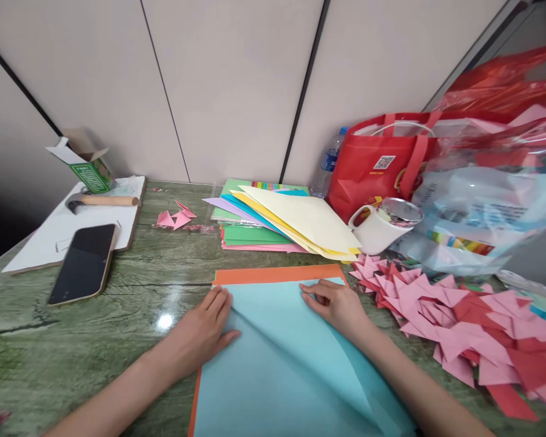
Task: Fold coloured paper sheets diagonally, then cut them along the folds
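A large light blue sheet of paper (255, 376) lies on orange paper (277, 275), whose edge shows along the top and left. The blue sheet bulges in a diagonal crease, and its right side curls up. My left hand (200, 331) rests on its upper left corner, fingers laid out and thumb apart. Near the top right corner, my right hand (337, 303) has thumb and forefinger closed on the sheet's edge. Folded pink and red paper pieces (455, 315) are heaped just right of that hand.
Behind the sheet is a stack of coloured paper (295, 218). Farther right stand a white mug (377, 230), a bottle (330, 161), a red bag (368, 164) and a plastic bag (473, 224). At left lie a phone (84, 264), a hammer (104, 201) and an open box (88, 173).
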Demonstrator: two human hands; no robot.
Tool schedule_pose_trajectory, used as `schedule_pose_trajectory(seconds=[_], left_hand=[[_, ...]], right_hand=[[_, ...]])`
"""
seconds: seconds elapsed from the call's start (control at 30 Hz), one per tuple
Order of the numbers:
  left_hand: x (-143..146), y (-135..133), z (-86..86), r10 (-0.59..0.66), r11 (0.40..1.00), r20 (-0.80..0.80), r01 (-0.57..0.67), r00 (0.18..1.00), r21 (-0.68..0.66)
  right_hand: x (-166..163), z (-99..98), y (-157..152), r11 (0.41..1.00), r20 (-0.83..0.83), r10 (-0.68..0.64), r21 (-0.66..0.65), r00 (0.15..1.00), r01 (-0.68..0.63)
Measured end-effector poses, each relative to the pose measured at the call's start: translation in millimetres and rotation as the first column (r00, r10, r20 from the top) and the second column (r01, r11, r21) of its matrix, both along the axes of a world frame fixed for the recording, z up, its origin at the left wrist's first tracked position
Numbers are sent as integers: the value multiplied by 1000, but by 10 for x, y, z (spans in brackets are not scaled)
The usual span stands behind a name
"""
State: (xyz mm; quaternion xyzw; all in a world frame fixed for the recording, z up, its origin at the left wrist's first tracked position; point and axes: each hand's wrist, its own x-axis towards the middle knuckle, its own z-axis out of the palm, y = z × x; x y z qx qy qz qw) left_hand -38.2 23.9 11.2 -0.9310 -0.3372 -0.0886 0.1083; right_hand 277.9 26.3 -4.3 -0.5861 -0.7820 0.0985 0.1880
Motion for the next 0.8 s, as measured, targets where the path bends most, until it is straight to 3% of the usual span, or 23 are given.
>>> schedule_pose_trajectory(seconds=[0.27,0.47,0.63,0.8], left_hand=[[100,64,271,23,995,-94,-31,995,-90],[509,114,467,-184,969,-63,170,981,-180],[835,146,496,-329,902,-60,294,942,-316],[861,161,426,-359,868,-57,310,932,-388]], right_hand=[[-37,96,-20,1000,108,-13,-14,994,14],[-67,149,-49,1000,139,-18,-16,990,20],[-91,195,-69,999,132,-34,-7,991,35],[-111,190,-88,998,116,-65,13,991,64]])
